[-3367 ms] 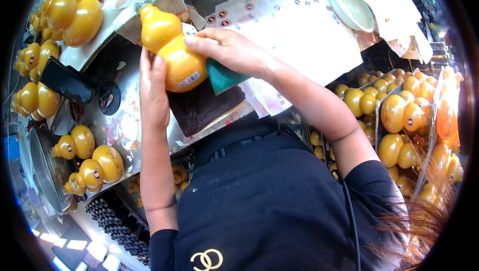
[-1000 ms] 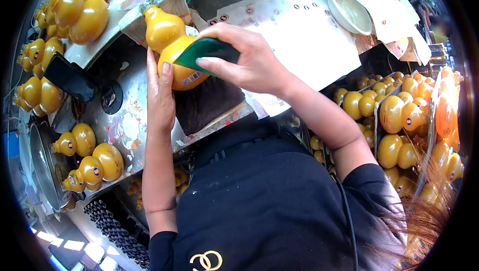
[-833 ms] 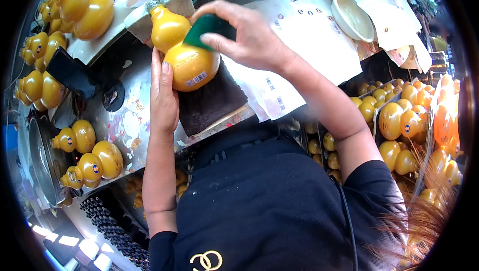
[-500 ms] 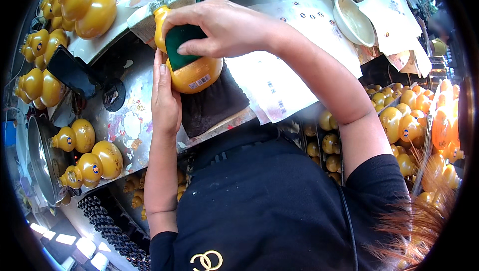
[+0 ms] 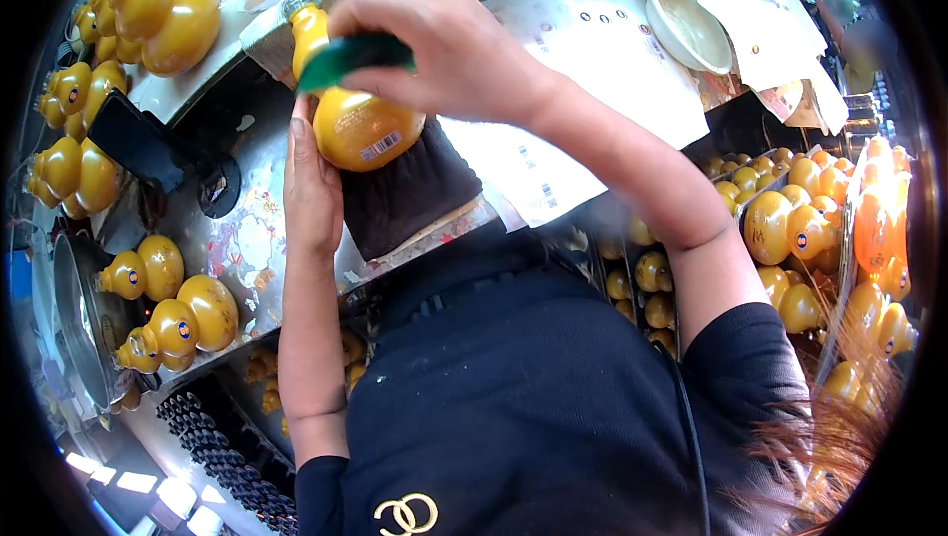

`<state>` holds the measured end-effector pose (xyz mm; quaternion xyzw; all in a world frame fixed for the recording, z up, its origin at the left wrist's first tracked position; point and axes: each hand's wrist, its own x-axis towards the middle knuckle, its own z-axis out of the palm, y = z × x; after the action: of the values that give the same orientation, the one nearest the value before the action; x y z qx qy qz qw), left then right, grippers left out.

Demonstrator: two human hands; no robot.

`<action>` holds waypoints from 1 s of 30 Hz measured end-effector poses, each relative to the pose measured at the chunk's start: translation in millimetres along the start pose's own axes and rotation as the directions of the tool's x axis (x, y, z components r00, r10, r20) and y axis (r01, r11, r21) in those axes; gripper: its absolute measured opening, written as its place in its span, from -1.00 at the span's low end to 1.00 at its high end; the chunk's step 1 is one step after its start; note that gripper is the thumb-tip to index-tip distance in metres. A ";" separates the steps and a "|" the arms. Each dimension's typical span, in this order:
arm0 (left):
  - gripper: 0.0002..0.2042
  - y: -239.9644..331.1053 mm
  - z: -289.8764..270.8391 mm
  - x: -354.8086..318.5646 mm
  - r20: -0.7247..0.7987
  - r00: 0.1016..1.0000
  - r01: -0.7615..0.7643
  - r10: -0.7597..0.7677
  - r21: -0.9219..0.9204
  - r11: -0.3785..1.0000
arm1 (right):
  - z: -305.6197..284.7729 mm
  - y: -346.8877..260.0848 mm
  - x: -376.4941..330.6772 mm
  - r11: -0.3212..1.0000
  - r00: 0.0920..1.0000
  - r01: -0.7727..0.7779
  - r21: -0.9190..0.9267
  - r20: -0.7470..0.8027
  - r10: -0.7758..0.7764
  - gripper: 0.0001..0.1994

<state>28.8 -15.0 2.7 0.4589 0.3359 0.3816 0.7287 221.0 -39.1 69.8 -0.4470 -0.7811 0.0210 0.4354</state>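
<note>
While the left hand (image 5: 314, 191) cups a glossy, likely slippery and breakable yellow gourd bottle (image 5: 363, 121) by its belly over the dark cloth (image 5: 410, 195) mid-worktop (image 5: 252, 240), the right hand (image 5: 444, 52) pinches a green sponge (image 5: 351, 54) against its neck.

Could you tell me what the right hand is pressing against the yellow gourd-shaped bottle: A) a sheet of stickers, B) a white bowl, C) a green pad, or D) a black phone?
C: the right hand pinches a green pad against the bottle, near its neck.
</note>
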 end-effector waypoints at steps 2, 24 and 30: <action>-0.46 -3.9 -0.2 0.4 -0.024 0.999 -0.020 0.022 0.071 0.997 | 0.2 -16.1 -22.4 0.956 0.974 0.218 -0.195 -0.014 -0.225 -0.77; 0.05 -5.6 -13.6 -3.6 0.163 0.964 -0.266 0.211 0.559 0.785 | -27.5 -7.8 -49.6 0.461 0.712 -0.476 0.749 0.021 0.701 -0.79; -0.12 3.0 0.7 -29.5 0.320 0.746 -0.482 0.584 0.865 0.141 | -64.4 112.8 35.0 0.680 0.698 -0.687 0.255 -0.029 0.716 -0.60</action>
<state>14.4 -39.9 9.7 0.8492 0.3355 0.3809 0.1458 335.0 30.6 85.4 -0.6604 -0.5130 0.2462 0.4900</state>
